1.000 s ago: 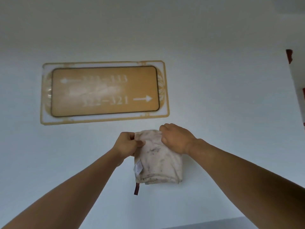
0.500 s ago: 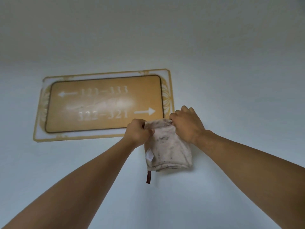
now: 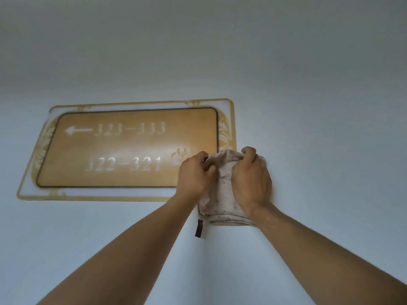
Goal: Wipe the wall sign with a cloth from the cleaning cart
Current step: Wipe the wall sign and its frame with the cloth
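Pale wall point(image 3: 308, 106) fills the view, plain and evenly lit. Nearest, 2 bare forearms reach up from the bottom edge. Left hand point(image 3: 193, 175) and right hand point(image 3: 251, 179) both clench a stained, folded cloth point(image 3: 222, 194), its dark tag point(image 3: 199, 228) hanging below. Beyond it, the gold sign point(image 3: 123, 148) sits on the wall, reading 323-333 and 322-321; the cloth covers its lower right corner.

Left hand point(image 3: 195, 175), right hand point(image 3: 251, 179) and cloth point(image 3: 223, 194) cover the wall sign's point(image 3: 127, 148) lower right corner; its pale numerals blur under glare.
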`<state>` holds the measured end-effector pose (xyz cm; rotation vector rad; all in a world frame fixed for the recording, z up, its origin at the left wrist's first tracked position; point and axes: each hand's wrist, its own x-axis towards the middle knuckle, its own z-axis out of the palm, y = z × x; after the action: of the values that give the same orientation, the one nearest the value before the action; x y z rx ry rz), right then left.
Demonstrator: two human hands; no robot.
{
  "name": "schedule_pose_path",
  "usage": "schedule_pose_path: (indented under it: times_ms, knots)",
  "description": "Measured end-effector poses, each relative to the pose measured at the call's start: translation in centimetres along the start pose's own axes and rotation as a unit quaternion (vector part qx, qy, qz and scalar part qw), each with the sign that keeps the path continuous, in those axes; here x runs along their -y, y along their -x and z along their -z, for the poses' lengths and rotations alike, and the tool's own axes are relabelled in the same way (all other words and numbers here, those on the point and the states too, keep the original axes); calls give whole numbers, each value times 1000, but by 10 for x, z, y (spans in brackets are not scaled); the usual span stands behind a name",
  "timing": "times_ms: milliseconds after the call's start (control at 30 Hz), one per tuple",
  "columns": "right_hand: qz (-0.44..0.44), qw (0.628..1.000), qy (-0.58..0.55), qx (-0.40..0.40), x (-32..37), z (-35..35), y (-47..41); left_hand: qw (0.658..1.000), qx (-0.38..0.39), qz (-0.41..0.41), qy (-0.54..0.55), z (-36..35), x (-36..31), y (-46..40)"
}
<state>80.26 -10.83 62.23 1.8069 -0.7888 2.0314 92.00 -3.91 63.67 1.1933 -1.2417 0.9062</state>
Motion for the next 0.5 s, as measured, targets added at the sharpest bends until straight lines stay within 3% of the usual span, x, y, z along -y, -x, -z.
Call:
schedule_pose_path:
  times_ms: [133,267,367,500]
  knots:
    - [1,994,-76,-82,0,-12,24,998,-39,-45,23,-6,17,5]
    - [10,993,-83,-85,-5,-13,40,993,-48,-57,90,-11,16,10]
    - [29,998,-18,-46,1,-18,65,986,-17,-49,155,-8,18,13]
    - [61,992,84,65,16,-29,88,974,30,-51,218,5,25,17]
